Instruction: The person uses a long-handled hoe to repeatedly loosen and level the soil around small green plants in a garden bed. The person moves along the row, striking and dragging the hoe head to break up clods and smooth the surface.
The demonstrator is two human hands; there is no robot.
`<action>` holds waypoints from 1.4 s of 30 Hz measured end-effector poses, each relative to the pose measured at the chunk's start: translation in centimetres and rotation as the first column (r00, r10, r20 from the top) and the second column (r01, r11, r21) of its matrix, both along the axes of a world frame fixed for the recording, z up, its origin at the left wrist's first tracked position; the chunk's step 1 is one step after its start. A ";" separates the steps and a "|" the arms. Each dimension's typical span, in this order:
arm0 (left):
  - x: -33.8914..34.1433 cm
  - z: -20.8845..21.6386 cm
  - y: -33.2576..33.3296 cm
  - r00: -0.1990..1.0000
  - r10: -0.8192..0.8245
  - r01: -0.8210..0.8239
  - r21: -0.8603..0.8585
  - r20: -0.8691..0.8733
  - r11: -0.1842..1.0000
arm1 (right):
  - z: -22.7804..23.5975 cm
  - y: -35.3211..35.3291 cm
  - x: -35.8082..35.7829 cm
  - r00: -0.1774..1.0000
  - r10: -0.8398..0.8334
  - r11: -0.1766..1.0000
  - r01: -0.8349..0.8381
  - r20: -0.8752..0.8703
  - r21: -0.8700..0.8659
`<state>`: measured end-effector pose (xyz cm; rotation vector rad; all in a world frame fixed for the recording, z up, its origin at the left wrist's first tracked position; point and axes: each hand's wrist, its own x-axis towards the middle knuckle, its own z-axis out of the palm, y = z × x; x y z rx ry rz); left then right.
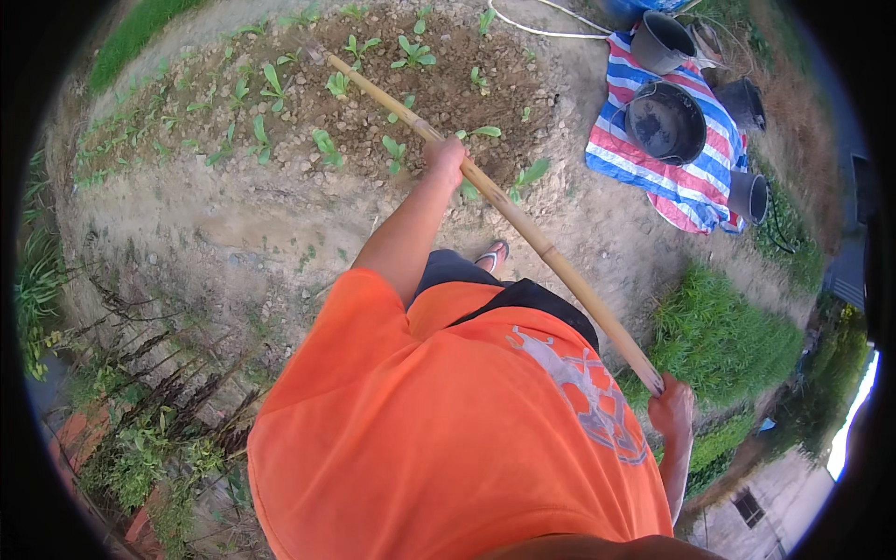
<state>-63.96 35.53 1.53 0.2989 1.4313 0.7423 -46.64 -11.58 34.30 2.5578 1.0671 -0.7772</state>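
A long bamboo pole slants across my body, from the planted soil at the far left to my right side. My left hand is closed around it partway along, with that arm stretched forward. My right hand grips the near butt end, close to my right side. At the far tip, something small and greyish touches or hovers just over the soil; its shape is too small to make out. Young leafy seedlings grow around the pole's far part in the brown soil bed.
To the far right, a striped red, white and blue sheet bears several black buckets. A white hose curves behind it. Dense green plants grow at right, dry stalks at left. My sandalled foot stands beside the bed.
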 end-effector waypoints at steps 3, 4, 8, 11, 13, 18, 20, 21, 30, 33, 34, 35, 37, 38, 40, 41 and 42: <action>1.0 -1.5 0.8 0.994 -0.094 0.091 -0.049 -0.058 0.995 | 0.8 2.5 0.0 1.000 0.015 0.999 -0.014 0.017 -0.029; 1.5 -2.1 0.8 0.987 -0.134 0.128 -0.066 -0.093 0.990 | 1.2 2.9 0.1 1.000 0.013 1.000 -0.013 0.017 -0.024; 3.8 -4.6 -5.4 0.998 -0.034 0.038 -0.086 0.049 0.996 | 5.6 1.0 1.9 0.992 0.025 0.996 -0.014 0.121 -0.089; 5.7 -2.2 -7.1 0.996 -0.024 0.012 -0.133 -0.091 0.991 | 6.6 -0.2 2.5 0.986 0.003 0.997 0.010 0.169 -0.071; 5.7 0.3 -6.3 0.992 -0.044 0.033 -0.091 -0.119 0.995 | 5.8 -0.1 2.1 0.988 -0.044 0.997 0.051 0.147 -0.049; 3.4 -2.9 -2.5 0.982 -0.123 0.111 -0.086 -0.141 0.990 | 2.8 1.4 -0.3 0.998 -0.061 0.992 0.062 0.013 -0.106; 2.9 -3.7 -3.8 0.986 -0.116 0.106 -0.093 -0.118 0.990 | 4.3 1.8 -0.7 0.994 -0.102 0.986 0.104 0.024 -0.131; 2.5 -4.0 -4.3 0.983 -0.109 0.095 -0.101 -0.148 0.990 | 4.5 1.6 -1.1 0.994 -0.108 0.985 0.107 0.004 -0.134; 0.1 -0.6 -4.9 0.948 -0.278 0.264 -0.103 -0.158 0.959 | 6.4 2.0 -4.1 0.963 -0.247 0.947 0.217 -0.104 -0.236; -0.1 -1.5 -5.2 0.953 -0.228 0.219 -0.066 -0.200 0.974 | 6.4 1.2 -4.5 0.964 -0.209 0.964 0.175 -0.164 -0.202; -0.5 -1.7 -6.5 0.948 -0.209 0.199 -0.062 -0.242 0.978 | 7.1 0.4 -5.2 0.971 -0.198 0.953 0.159 -0.133 -0.259; -0.9 -1.8 -7.3 0.940 -0.189 0.180 -0.058 -0.283 0.982 | 6.9 0.4 -5.4 0.965 -0.222 0.951 0.183 -0.139 -0.250; -1.3 -3.1 -7.3 0.941 -0.248 0.221 -0.135 -0.232 0.966 | 6.9 1.1 -5.6 0.953 -0.265 0.943 0.224 -0.146 -0.248; -1.3 -3.4 -6.9 0.936 -0.232 0.202 -0.136 -0.264 0.970 | 6.9 0.6 -5.5 0.956 -0.246 0.944 0.198 -0.163 -0.264; -1.4 -2.3 -6.8 0.930 -0.236 0.211 -0.117 -0.282 0.970 | 7.2 1.0 -5.7 0.953 -0.254 0.942 0.205 -0.165 -0.266; -1.7 -2.0 -7.4 0.923 -0.266 0.233 -0.147 -0.278 0.961 | 7.6 0.9 -6.0 0.950 -0.264 0.937 0.211 -0.168 -0.280; -1.8 -1.8 -8.0 0.915 -0.295 0.254 -0.176 -0.274 0.951 | 7.6 -0.4 -6.1 0.957 -0.242 0.941 0.193 -0.157 -0.277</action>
